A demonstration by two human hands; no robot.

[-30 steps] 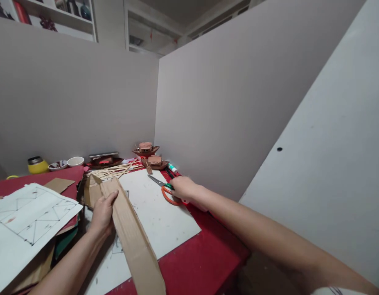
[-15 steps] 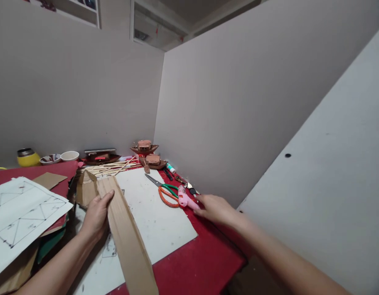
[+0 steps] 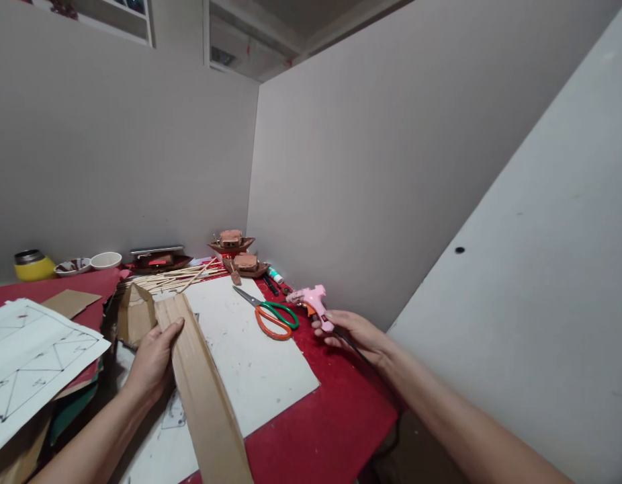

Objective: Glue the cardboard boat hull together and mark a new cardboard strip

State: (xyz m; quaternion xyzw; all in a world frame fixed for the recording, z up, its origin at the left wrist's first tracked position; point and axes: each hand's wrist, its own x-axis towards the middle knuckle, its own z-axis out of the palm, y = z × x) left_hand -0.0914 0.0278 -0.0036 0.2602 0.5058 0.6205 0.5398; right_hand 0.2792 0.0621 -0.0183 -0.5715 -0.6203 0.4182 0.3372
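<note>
My left hand (image 3: 152, 359) grips a long folded cardboard strip (image 3: 205, 396) by its left edge, thumb on top. The strip slants over a white sheet (image 3: 260, 363) toward the front of the table. At the right, my right hand (image 3: 348, 333) is closed around the handle of a pink hot glue gun (image 3: 316, 306), held up off the table with its nozzle pointing left. A black cord (image 3: 354, 346) runs down from the handle. Scissors (image 3: 271, 316) with one green and one orange handle lie just left of the glue gun, on the sheet's edge.
Model boats (image 3: 248, 264) and thin wooden sticks (image 3: 174, 275) sit at the back. Behind the strip stands a cardboard piece (image 3: 136, 314). A paper with line drawings (image 3: 39, 359) tops a stack at left. Bowls (image 3: 106, 260) and a yellow container (image 3: 33, 267) line the grey wall (image 3: 341, 168).
My right hand has taken the glue gun by its handle and lifted it from the table, turning its nozzle left. The left hand still holds the cardboard strip; the view has shifted slightly.
</note>
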